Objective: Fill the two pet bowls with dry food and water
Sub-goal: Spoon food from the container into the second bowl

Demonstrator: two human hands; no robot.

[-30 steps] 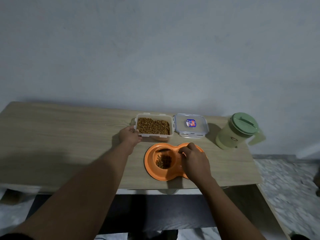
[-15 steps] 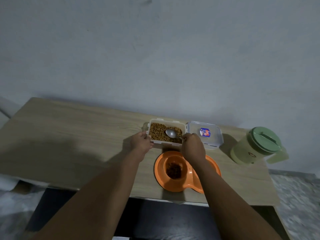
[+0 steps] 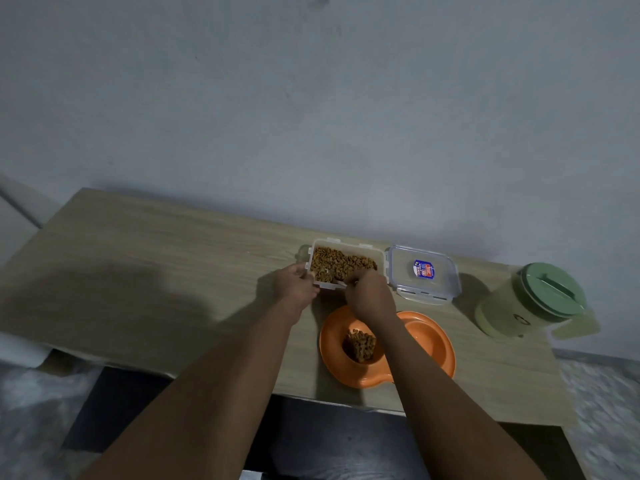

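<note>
Left hand (image 3: 295, 285) grips clear plastic kibble container (image 3: 343, 266) at its left edge. Right hand (image 3: 370, 295) closed on spoon (image 3: 340, 283) in the kibble. Orange double pet bowl (image 3: 429, 341) just in front, left well holding kibble.

home | wooden table (image 3: 145, 271) against plain wall (image 3: 311, 98) | pet bowl (image 3: 426, 341) | marble-patterned floor (image 3: 602, 403)

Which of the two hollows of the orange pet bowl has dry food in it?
The left hollow, nearer the left hand, holds brown kibble. The right hollow is bare orange.
</note>
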